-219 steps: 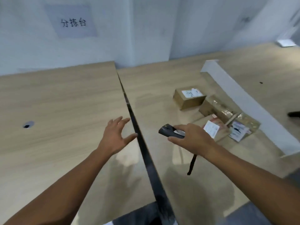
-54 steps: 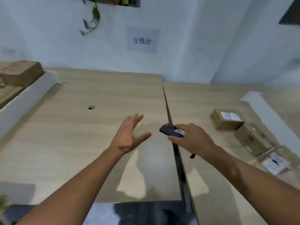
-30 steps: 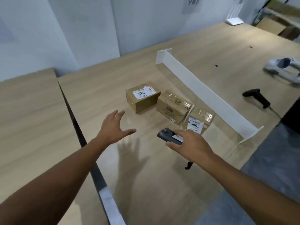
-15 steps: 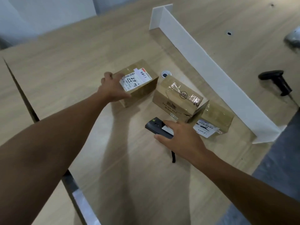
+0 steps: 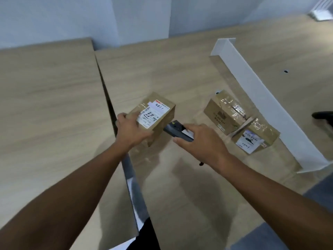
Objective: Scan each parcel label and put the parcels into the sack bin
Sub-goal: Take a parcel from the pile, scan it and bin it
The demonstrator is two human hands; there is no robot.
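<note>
The left hand (image 5: pixel 132 129) grips the parcel (image 5: pixel 163 121) at its near-left end beside the table seam (image 5: pixel 108 98), label (image 5: pixel 153 114) facing up; the right hand (image 5: pixel 201 141) clasps the scanner (image 5: pixel 177 129), nose just right of the parcel, below label level.

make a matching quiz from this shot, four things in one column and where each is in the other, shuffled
1 handheld scanner
2 top-labelled parcel
3 shiny-taped parcel
4 white divider

A gripped by the left hand
B standing upright on the table
C held in the right hand
D lying on the table, untouched

Pairs: 1-C, 2-A, 3-D, 4-B
</note>
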